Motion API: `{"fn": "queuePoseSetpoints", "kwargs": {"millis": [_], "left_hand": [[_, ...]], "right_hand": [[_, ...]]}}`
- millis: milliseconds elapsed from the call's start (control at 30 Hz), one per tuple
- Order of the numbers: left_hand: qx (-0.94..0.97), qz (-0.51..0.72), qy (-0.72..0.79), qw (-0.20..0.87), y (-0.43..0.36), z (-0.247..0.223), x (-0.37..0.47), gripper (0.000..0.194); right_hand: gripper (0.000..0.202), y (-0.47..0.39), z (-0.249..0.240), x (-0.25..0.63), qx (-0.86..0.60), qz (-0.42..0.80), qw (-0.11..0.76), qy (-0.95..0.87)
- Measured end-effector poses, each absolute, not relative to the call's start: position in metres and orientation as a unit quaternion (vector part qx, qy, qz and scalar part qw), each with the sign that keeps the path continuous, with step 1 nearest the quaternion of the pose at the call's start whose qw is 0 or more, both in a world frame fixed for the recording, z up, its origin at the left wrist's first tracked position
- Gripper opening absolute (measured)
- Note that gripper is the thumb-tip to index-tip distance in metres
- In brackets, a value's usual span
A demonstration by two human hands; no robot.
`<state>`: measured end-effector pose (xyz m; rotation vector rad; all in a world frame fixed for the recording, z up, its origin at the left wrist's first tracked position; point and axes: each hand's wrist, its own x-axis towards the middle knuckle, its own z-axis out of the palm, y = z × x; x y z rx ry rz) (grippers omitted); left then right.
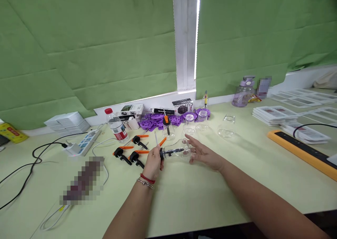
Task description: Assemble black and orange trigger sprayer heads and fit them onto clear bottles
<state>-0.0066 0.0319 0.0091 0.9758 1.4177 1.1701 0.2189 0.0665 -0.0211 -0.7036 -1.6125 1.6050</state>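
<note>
My left hand [153,161] is closed around a black lid with an orange lever [163,141], at the neck of a clear glass bottle [181,148]. The bottle lies on its side in the air, and a dark tube from the lid runs inside it. At the bottle's base, my right hand [206,155] grips the glass with curved fingers. Left of my hands lie several loose black lids [121,154] with orange levers. Behind them stands another glass bottle [168,131] with a black and orange lid. Open glass bottles [189,125] stand farther back.
Purple plastic parts [158,119] and small boxes [183,106] line the wall. A red-capped water bottle [116,126] and a power strip [88,142] are on the left. To the right are a lilac drinking bottle [243,93], stacked white cards [273,115] and an orange-black bar [302,154].
</note>
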Motion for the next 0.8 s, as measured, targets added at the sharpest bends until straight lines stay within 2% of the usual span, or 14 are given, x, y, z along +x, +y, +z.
{"fn": "queuePoseSetpoints", "kwargs": {"millis": [133,267,433,633,800], "left_hand": [[0.409,0.471,0.585,0.518,0.032,0.008,-0.006,0.042],[0.395,0.466,0.592,0.526,0.034,0.005,-0.008,0.040],[0.372,0.464,0.613,0.520,0.036,0.003,-0.011,0.038],[0.387,0.474,0.602,0.514,0.034,0.005,-0.008,0.039],[0.417,0.481,0.600,0.485,0.032,0.005,-0.003,0.039]], "right_hand": [[0.063,0.070,-0.027,0.215,-0.327,0.618,0.355,-0.620],[0.064,0.069,-0.028,0.212,-0.352,0.596,0.333,-0.640],[0.075,0.066,-0.019,0.216,-0.282,0.562,0.385,-0.675],[0.065,0.067,-0.023,0.211,-0.294,0.610,0.390,-0.624],[0.058,0.070,-0.035,0.203,-0.356,0.652,0.360,-0.565]]}}
